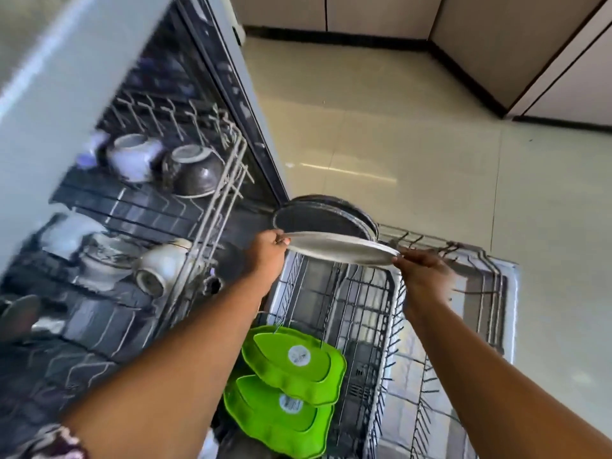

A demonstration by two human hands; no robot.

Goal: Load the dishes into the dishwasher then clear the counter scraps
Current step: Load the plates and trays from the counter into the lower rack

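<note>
A grey plate (341, 248) hangs edge-on above the dishwasher's lower rack (357, 303). My left hand (266, 251) grips its left rim and my right hand (424, 273) pinches its right rim. Just behind it two dark round plates (318, 218) stand upright in the rack. Two green leaf-shaped plates (291, 376) lean in the near part of the same rack. The upper rack (212, 207) is pulled out on the left and carries upside-down bowls (195, 173) and pale cups (162, 266).
The open dishwasher door (506, 286) lies flat under the lower rack at the right. Beige floor tiles (397, 134) stretch beyond it to cabinets (530, 54) with a dark plinth. The dishwasher's white side panel (66, 77) fills the upper left.
</note>
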